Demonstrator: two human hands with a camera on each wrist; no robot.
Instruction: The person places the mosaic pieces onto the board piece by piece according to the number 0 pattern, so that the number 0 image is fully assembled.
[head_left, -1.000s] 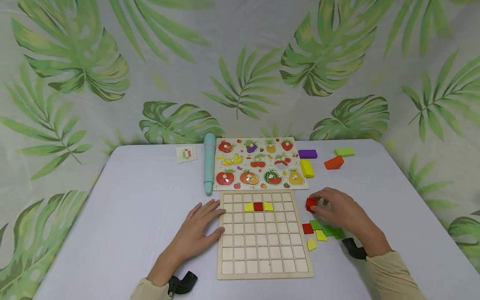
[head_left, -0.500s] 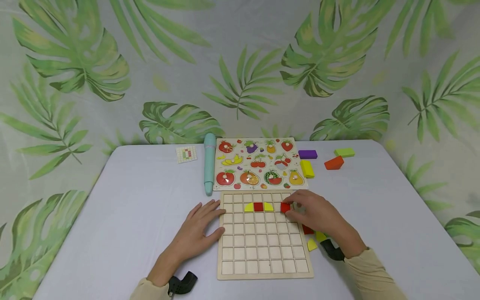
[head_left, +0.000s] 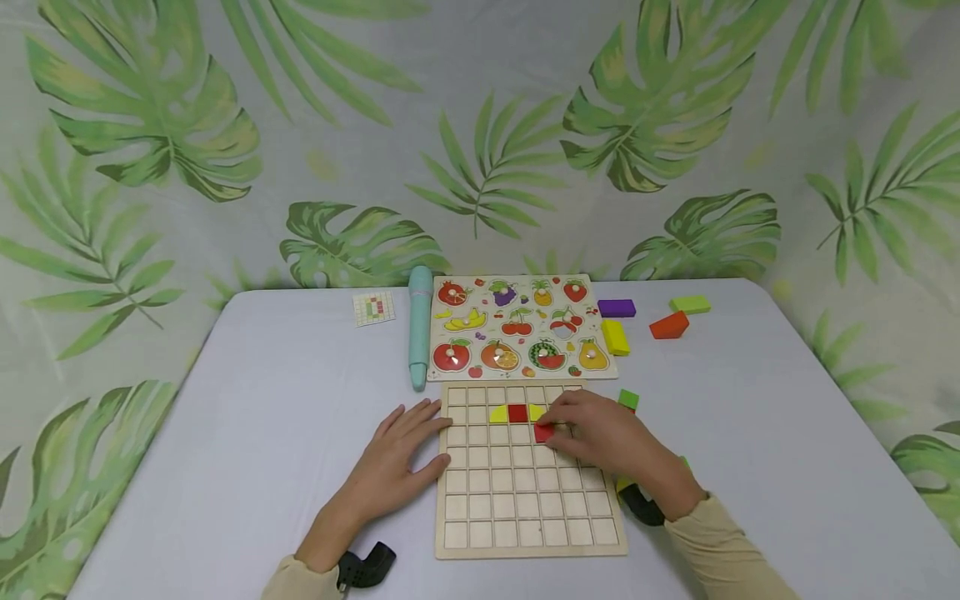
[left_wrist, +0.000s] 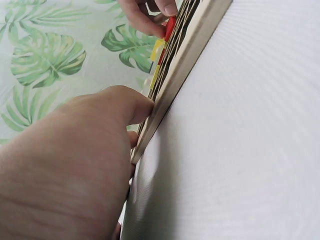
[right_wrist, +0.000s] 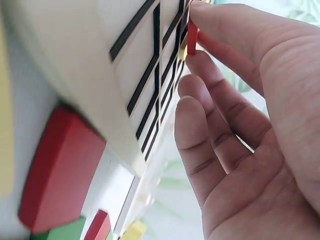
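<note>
My right hand (head_left: 611,433) pinches a red square tile (head_left: 543,432) between thumb and fingertips. In the head view the tile is over the gridded wooden board (head_left: 532,551), just below the right-hand yellow quarter-round tile (head_left: 536,412); I cannot tell whether it sits in a cell. The right wrist view shows the held red tile (right_wrist: 192,37) edge-on near the grid. A second red square tile (head_left: 517,413) and another yellow quarter-round tile (head_left: 498,414) lie in the same row. My left hand (head_left: 393,467) rests with extended fingers against the board's left edge, thumb touching its rim.
Behind the board lies a fruit knob puzzle (head_left: 495,377), with a teal pen (head_left: 420,329) and small pattern card (head_left: 373,308) to its left. Purple (head_left: 617,308), yellow (head_left: 616,337), orange-red (head_left: 669,325) and light green blocks (head_left: 690,304) stand right. Loose tiles, including a green one (head_left: 628,398), are partly hidden by my right arm.
My right hand has carried a red square tile left from the loose pieces beside the board to over the grid, below the yellow tile. The left hand stays put.
</note>
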